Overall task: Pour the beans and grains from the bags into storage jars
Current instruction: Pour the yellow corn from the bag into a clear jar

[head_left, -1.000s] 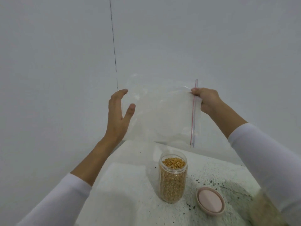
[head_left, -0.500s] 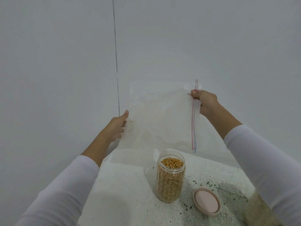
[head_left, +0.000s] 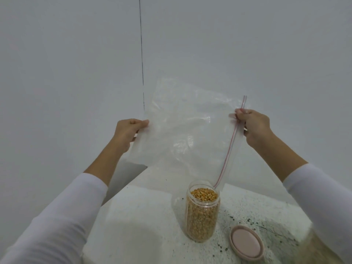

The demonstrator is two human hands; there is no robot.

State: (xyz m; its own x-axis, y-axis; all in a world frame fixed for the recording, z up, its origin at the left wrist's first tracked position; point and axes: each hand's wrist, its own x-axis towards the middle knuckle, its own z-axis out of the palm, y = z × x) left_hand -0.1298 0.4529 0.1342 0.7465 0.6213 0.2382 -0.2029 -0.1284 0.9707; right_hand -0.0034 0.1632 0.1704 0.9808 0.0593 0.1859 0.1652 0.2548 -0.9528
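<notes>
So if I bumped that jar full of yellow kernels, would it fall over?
Probably not from a gentle bump: the jar is filled to the neck with kernels, so it likely feels heavy and steady. It is tall and fairly narrow, though, so a hard knock might tip it. Its lid lies beside it, so a tip would likely spill kernels.

One head camera, looking forward and down over the table.

There is only one view, so no part of the scene is shared with another view. The wide-angle camera sits on the person's head and faces a plain pale wall (head_left: 76,73). Both forearms enter from the bottom corners, and the left hand (head_left: 127,130) and right hand (head_left: 253,126) are near the middle of the picture, close to the lens. The white table (head_left: 137,221) lies low in the picture, just below the camera.
</notes>
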